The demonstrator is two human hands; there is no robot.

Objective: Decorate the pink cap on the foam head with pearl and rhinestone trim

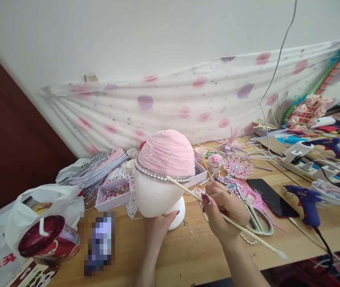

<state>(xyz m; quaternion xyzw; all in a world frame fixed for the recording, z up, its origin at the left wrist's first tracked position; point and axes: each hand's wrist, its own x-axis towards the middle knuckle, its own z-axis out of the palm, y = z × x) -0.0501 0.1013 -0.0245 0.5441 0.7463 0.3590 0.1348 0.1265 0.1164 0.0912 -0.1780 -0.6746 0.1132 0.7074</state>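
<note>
A white foam mannequin head (pixel 154 195) wears a pink ribbed cap (pixel 170 149) with a band of pearls and silver beads (pixel 148 173) round its lower edge. My left hand (pixel 160 225) grips the neck from below, its fingers partly hidden behind it. In my right hand (pixel 223 209) is a long pale stick (pixel 184 187) with a whitish lower end, and its far tip meets the beaded band at the front. A second thin stick (pixel 208 170) shows above the right fingers. Beside that hand lie green-handled scissors (pixel 258 219).
A box of gems (pixel 114 195) and grey and pink strips (pixel 98 171) lie left, near a plastic bag (pixel 41 199) and a red tub (pixel 50 239). Rightward are a pink flower (pixel 238 166), a black phone (pixel 273 198), a blue glue gun (pixel 305 203) and a power strip (pixel 313 169).
</note>
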